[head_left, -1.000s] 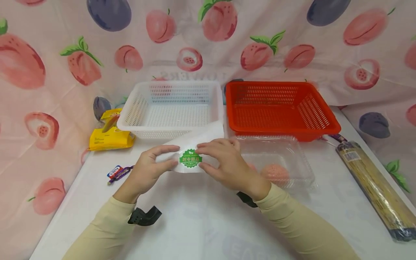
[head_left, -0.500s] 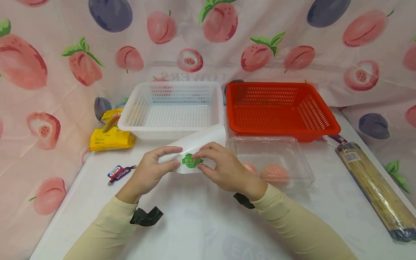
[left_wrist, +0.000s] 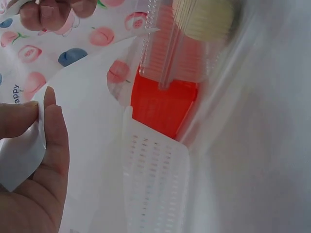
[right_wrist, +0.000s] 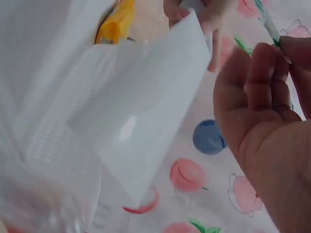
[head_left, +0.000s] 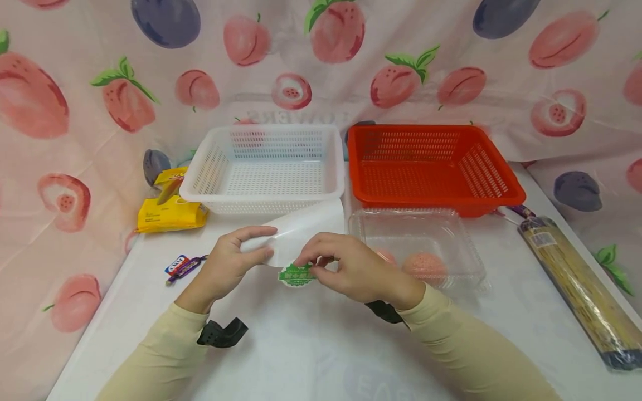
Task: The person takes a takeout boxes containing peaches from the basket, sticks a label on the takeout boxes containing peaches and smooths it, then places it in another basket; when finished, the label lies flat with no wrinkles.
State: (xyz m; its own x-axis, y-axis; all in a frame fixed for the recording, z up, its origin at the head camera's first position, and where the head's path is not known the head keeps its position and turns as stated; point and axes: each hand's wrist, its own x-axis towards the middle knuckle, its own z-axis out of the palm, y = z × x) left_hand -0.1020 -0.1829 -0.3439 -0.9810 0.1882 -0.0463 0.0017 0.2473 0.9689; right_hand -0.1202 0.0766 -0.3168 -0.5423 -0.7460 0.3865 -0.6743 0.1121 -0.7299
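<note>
In the head view, left of the red basket (head_left: 438, 199) and nearer you, your right fingers (head_left: 321, 248) hide the right edge of the green sticker (head_left: 293, 275), and your left fingers (head_left: 254, 231) cover one end of the white sheet (head_left: 311, 223). In front of the red basket, your right hand (head_left: 358, 264) overlaps the left pink ball (head_left: 386, 257). Far left of the red basket, the yellow packet's (head_left: 170, 216) small print is illegible; to the basket's right, the picture's edge clips the long clear packet (head_left: 577, 289).

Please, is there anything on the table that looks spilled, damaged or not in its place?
Nothing stands out: I see no spill or damage. The white sheet is curved, but the left hand grips it, and the right hand pinches the green sticker.
</note>
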